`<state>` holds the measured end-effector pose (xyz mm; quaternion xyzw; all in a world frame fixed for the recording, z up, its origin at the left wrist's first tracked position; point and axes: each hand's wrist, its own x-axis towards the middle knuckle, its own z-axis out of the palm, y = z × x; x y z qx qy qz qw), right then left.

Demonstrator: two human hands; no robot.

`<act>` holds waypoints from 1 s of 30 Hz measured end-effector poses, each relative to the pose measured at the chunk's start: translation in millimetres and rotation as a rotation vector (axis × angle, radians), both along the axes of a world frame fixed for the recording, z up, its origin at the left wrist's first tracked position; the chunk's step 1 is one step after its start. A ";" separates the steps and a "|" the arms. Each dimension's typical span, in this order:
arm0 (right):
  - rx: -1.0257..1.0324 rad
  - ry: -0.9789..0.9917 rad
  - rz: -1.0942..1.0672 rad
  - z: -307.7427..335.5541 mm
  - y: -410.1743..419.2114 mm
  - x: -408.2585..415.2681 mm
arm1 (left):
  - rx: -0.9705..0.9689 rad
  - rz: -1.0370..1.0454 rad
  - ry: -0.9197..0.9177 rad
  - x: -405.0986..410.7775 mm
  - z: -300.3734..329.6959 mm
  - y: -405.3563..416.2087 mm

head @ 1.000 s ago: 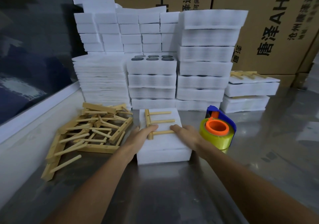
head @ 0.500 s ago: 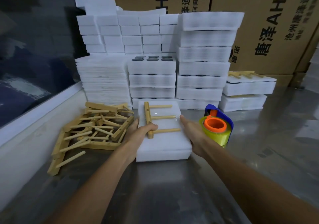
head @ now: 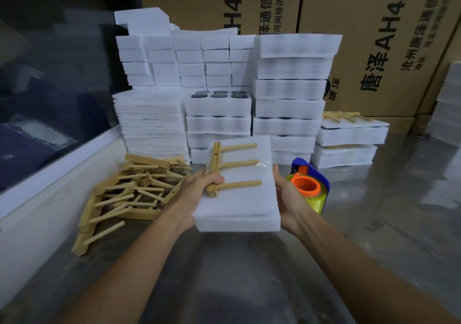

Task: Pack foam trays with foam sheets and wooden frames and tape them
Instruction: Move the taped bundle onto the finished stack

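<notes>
Both hands hold the foam tray (head: 237,199) off the steel table (head: 249,273): I see my left hand (head: 199,194) gripping its left edge, thumb curled over the near end of the wooden frame (head: 230,167) that lies on top, and my right hand (head: 287,199) clasping the right edge. A bit of clear tape shows by the middle peg (hard to tell how much). Just right of the tray stands the tape dispenser (head: 309,186), yellow roll with an orange core. To the left lies a pile of frames (head: 132,189). Far behind are stacks of foam (head: 219,114) and cardboard boxes (head: 374,36).
</notes>
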<state>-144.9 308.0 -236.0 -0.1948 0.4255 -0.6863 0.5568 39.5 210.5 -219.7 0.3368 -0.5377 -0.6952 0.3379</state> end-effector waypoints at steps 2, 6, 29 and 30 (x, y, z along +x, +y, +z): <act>0.006 0.136 -0.091 -1.9 0.5 -1.3 | -0.020 -0.009 -0.017 -0.2 2.7 -1.2; 0.058 0.356 -0.122 5.7 8.5 -3.1 | -0.084 0.012 -0.039 -0.3 8.7 -5.5; -0.155 -0.069 -1.086 19.3 30.2 -131.6 | -0.727 -0.062 -1.026 -34.7 -62.1 -27.1; -0.143 -0.092 -1.110 24.2 28.6 -140.0 | -0.755 -0.075 -1.058 -37.8 -62.0 -28.4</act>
